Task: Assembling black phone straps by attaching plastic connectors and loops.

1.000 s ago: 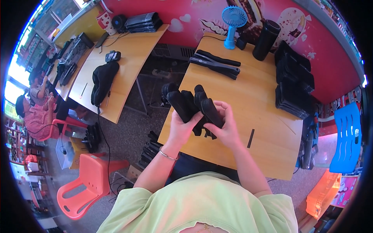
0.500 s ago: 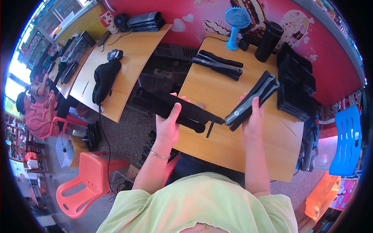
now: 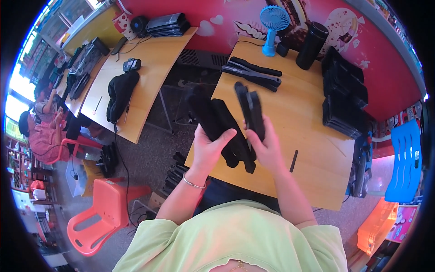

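Observation:
My left hand is closed round long, folded black strips that look like soft padded straps. They slant over the table's near left edge. Close beside it, my right hand grips a similar black folded strap bundle, held upright and blurred at its top. The two bundles are nearly touching; I cannot tell whether they meet. Farther back on the wooden table lies another pair of black and grey folded straps. A short thin dark strip rests to the right of my right hand.
A blue fan and a black cylindrical bottle stand at the back. Stacked black pouches fill the right edge. Left of me are a second table and a red chair; people sit at the far left.
My right hand has swung its bundle left and turned it upright, toward my left hand. My left hand's bundle has tilted steeper. The thin dark strip now lies farther right on the table.

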The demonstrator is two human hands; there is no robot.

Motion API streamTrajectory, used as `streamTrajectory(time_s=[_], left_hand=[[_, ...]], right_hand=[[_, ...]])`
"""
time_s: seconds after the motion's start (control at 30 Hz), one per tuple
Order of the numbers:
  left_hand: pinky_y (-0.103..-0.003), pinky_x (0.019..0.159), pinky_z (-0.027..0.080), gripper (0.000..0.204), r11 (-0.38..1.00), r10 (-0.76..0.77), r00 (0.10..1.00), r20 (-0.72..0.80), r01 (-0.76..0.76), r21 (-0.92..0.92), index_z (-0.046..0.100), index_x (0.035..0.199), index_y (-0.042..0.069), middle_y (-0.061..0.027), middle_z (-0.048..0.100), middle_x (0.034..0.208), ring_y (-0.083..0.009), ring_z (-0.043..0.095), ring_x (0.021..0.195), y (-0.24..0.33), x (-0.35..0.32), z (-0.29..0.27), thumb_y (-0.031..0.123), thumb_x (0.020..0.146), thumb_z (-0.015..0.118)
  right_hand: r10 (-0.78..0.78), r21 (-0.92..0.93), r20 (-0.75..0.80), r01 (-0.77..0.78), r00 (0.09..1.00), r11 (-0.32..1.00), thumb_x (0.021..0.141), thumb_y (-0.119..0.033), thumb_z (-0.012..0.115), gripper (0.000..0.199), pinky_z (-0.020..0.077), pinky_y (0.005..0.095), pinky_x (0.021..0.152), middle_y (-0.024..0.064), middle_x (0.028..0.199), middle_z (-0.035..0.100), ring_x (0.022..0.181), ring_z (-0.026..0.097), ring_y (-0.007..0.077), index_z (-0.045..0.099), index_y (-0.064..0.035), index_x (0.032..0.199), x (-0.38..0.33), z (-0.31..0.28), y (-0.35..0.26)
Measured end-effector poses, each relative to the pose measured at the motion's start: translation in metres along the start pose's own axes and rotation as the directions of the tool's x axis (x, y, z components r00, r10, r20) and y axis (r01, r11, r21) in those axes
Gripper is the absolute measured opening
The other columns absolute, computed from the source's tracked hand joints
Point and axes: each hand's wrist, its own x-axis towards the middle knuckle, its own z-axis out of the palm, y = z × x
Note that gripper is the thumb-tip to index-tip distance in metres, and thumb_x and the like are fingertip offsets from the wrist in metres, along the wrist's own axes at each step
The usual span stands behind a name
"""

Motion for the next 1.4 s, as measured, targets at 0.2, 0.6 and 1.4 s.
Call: streamTrajectory(time_s=[0.2,0.6,1.4], left_hand=[[-0.026,0.079,0.049,0.033,0.997,0.059,0.998,0.008,-0.059,0.042,0.056,0.108,0.001,-0.0034,0.064,0.097,-0.0104,0.06,0.088,-0.004,-0.004,0.008,0.0,0.079,0.072],[-0.025,0.077,0.048,0.019,1.0,0.017,1.0,-0.006,-0.017,0.004,0.056,0.107,0.003,-0.0011,0.063,0.098,-0.009,0.058,0.086,-0.02,0.003,0.001,0.011,0.091,0.061],[-0.025,0.068,0.046,0.02,0.899,-0.212,0.964,-0.162,0.127,-0.419,0.055,0.11,0.01,0.0017,0.061,0.095,-0.0076,0.055,0.079,-0.014,0.032,0.033,0.022,0.095,0.057]], right_hand=[[-0.152,-0.044,0.098,0.157,0.984,0.987,0.067,-0.012,0.083,0.076,0.0466,0.0343,0.092,0.0097,0.112,0.058,0.107,0.057,0.021,0.04,-0.0034,0.13,-0.004,0.006,0.004],[0.168,0.319,-0.069,-0.137,0.983,0.938,0.073,-0.002,0.076,0.057,0.05,0.0275,0.08,0.0045,0.1,0.06,0.091,0.059,0.0128,0.047,-0.0009,0.122,-0.001,-0.003,-0.002],[-0.046,0.33,-0.188,0.107,0.981,0.938,0.073,-0.003,0.076,0.029,0.0466,0.0229,0.068,-0.0027,0.083,0.059,0.074,0.052,0.0055,0.059,-0.0012,0.096,0.031,0.007,-0.009]])
